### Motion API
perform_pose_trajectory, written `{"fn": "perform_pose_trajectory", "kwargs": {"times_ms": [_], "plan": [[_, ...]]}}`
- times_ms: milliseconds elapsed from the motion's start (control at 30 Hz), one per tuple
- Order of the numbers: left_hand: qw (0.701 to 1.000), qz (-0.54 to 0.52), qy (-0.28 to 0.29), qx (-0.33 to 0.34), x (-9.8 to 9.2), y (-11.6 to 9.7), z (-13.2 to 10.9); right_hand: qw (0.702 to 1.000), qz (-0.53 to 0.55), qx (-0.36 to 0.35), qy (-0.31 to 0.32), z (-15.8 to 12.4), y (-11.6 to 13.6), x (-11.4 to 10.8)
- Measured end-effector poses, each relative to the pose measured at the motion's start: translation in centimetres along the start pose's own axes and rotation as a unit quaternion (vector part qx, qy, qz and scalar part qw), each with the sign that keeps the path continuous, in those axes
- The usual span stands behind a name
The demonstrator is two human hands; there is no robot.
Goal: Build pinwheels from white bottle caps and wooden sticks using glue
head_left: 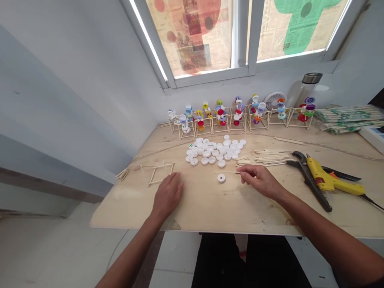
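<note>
- Right hand (260, 180) pinches a wooden stick (225, 172).
- Left hand (168, 193): I can't tell its grip.
- Capped models (221, 113) look finished.
- Stick frame (156, 183) seems unfinished; white bottle caps (215, 153) lie loose.

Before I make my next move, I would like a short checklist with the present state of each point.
1. Stick gripped by the right hand: ok, pinched near one end.
2. Single white cap set apart from the pile: ok.
3. Left hand free: ok, rests beside the stick frame.
4. Glue gun standing upright: not ok, lying down.
5. Glue gun hot: cannot tell.
</note>
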State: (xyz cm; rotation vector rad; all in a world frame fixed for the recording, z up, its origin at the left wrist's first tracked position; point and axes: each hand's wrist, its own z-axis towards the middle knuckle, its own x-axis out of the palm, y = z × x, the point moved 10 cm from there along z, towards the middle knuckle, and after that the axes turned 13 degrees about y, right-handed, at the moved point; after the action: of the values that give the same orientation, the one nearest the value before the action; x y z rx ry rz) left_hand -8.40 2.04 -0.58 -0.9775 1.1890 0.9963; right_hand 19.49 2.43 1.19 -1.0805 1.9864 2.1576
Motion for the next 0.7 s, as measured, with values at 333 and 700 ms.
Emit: {"fn": "perform_pose_trajectory", "kwargs": {"times_ms": [333,700], "plan": [[0.993,0.090,0.037,-0.067,0.9,2.3,3.3,1.000,0.000,-0.003,0.007,0.3,0.5,0.6],[0.988,0.056,0.115,-0.090,3.9,2.1,5.8,1.000,0.010,-0.004,0.011,-0.2,1.3,0.8]]}}
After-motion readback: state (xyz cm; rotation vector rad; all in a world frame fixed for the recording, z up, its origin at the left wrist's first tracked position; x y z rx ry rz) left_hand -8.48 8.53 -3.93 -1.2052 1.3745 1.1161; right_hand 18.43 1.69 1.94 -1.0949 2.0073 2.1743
